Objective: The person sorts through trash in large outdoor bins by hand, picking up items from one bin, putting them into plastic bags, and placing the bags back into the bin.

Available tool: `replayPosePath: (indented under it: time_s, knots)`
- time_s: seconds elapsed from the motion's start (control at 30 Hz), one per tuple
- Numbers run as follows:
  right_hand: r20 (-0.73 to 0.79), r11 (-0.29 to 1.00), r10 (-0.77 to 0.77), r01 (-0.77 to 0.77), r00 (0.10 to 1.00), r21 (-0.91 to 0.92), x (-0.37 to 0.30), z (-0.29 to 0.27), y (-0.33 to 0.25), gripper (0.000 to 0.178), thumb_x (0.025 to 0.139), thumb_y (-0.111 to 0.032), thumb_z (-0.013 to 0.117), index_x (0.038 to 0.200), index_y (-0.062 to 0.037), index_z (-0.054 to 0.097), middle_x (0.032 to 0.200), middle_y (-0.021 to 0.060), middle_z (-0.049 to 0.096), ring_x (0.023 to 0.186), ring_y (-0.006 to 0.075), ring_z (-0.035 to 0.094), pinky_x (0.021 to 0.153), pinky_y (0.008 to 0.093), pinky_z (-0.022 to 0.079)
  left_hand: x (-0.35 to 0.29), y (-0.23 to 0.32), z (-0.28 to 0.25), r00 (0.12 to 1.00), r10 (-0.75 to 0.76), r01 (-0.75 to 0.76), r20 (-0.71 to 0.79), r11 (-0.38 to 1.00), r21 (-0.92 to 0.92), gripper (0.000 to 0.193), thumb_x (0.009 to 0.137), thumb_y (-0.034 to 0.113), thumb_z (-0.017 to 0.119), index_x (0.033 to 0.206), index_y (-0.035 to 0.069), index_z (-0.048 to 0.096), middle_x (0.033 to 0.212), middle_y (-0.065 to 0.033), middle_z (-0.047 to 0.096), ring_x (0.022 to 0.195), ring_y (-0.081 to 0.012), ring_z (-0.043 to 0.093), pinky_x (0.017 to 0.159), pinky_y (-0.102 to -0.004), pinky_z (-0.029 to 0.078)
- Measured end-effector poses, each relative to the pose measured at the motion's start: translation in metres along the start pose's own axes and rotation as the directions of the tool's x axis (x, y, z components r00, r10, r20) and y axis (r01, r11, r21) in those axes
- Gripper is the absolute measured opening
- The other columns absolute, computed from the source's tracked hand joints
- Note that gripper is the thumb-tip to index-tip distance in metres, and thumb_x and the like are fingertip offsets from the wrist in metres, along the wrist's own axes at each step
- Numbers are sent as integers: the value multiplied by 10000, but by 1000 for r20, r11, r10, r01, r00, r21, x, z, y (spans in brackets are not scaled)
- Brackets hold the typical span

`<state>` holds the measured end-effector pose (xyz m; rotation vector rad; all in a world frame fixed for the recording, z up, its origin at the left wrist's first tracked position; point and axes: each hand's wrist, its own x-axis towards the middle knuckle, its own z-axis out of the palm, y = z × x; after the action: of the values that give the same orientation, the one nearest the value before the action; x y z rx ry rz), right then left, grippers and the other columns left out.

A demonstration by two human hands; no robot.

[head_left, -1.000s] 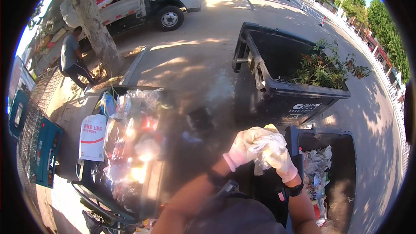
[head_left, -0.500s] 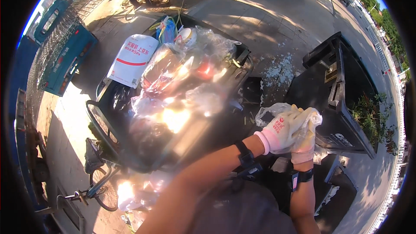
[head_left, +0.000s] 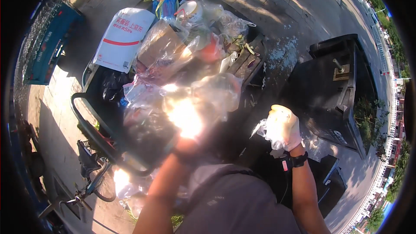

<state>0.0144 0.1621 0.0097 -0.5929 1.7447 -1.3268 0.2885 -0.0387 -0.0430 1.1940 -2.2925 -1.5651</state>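
Note:
My right hand (head_left: 284, 123), in a pale work glove, is closed around a crumpled clear plastic bag (head_left: 272, 138) in front of the dark bin. Bright glare washes out my left hand (head_left: 187, 122), which reaches over the heap of rubbish; its fingers cannot be made out. Around it lie clear plastic bags (head_left: 219, 93) full of refuse. Farther back in the cart are a brown cardboard piece (head_left: 162, 45), a white paper tub (head_left: 189, 11), a blue bag (head_left: 166, 5) and something red in plastic (head_left: 211, 48).
A white mailing bag (head_left: 123, 39) lies on the cart's left side, above its dark rail (head_left: 93, 125). The black wheeled bin (head_left: 320, 91) stands at the right. A bicycle (head_left: 93, 169) is at lower left, and a teal truck (head_left: 50, 43) stands farther left.
My hands have parted: the left has swung left over the rubbish, while the right has shifted slightly left with the plastic bag. The view has tilted down, putting the person behind out of sight.

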Motion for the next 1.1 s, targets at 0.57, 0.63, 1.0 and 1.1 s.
replayPosePath:
  time_s: [0.57, 0.63, 1.0, 1.1]
  knots:
    - [221, 781, 11, 130, 975, -612, 37, 88, 17, 231, 891, -276, 707, 1063, -132, 763, 882, 103, 750, 837, 276, 739, 731, 406, 611, 69, -25, 7, 827, 335, -198, -451, 925, 324, 147, 863, 153, 717, 987, 75, 733, 1211, -138, 694, 1114, -374, 624, 975, -481, 508]
    - [554, -27, -110, 555, 825, -831, 39, 101, 0, 192, 896, -250, 679, 1027, -133, 758, 821, 96, 726, 786, 283, 726, 679, 423, 604, 72, -35, 6, 795, 302, -264, -527, 953, 148, 127, 885, 126, 694, 990, 62, 725, 1106, -147, 722, 1013, -364, 661, 925, -459, 521]
    - [181, 499, -74, 193, 981, -845, 50, 133, -8, 238, 958, -297, 640, 1083, -121, 739, 950, 142, 751, 888, 357, 738, 780, 459, 589, 64, -16, -10, 883, -266, -26, -386, 795, -607, 109, 994, 123, 650, 1039, 36, 697, 913, -14, 690, 822, -80, 603, 697, -271, 508]
    - [33, 690, -120, 107, 992, -716, 54, 142, -26, 265, 977, -311, 652, 1141, -124, 743, 1068, 156, 769, 991, 377, 741, 862, 451, 590, 70, -6, -14, 877, -265, -36, -401, 795, -606, 117, 989, 123, 648, 1042, 30, 694, 914, -21, 683, 817, -86, 593, 719, -272, 509]
